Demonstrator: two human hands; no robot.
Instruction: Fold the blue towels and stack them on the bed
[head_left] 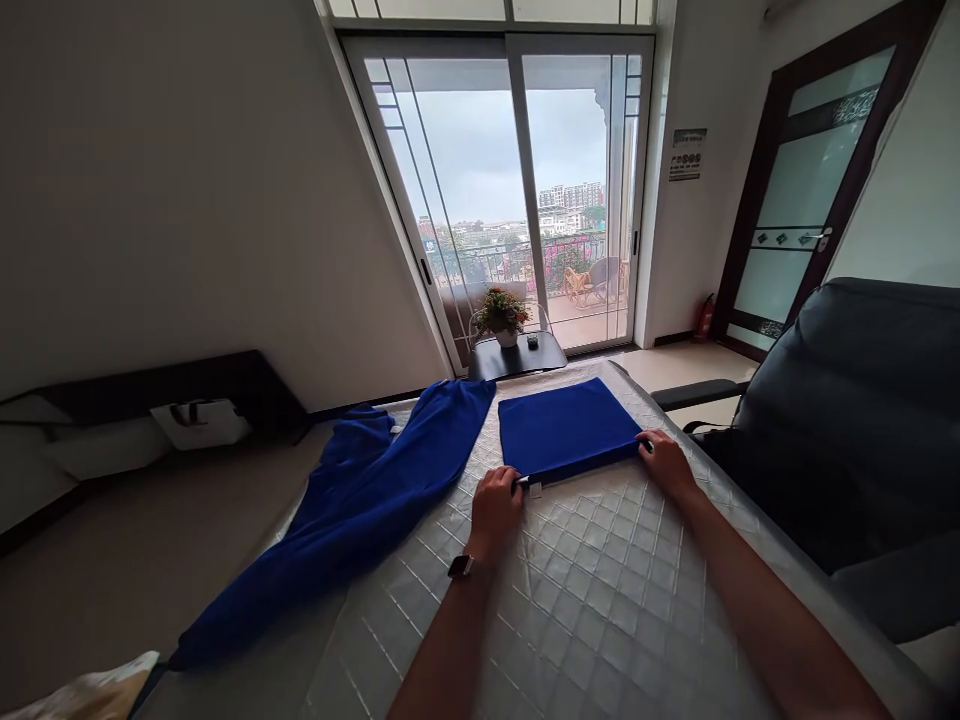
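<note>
A folded blue cloth (pixel 566 428) lies as a neat square on the quilted white mattress (pixel 600 600). My left hand (pixel 496 508) is closed on its near left corner, where a small white tag shows. My right hand (pixel 666 460) is closed on its near right corner. A second blue cloth (pixel 360 510), unfolded and rumpled, stretches along the mattress to the left, apart from both hands. A dark watch sits on my left wrist.
A dark armchair (pixel 847 420) stands close on the right. Beyond the mattress, a small black table (pixel 517 355) bears a potted plant (pixel 501 315), before glass balcony doors (pixel 517 190). A low dark shelf (pixel 150 400) with a white bag runs along the left wall.
</note>
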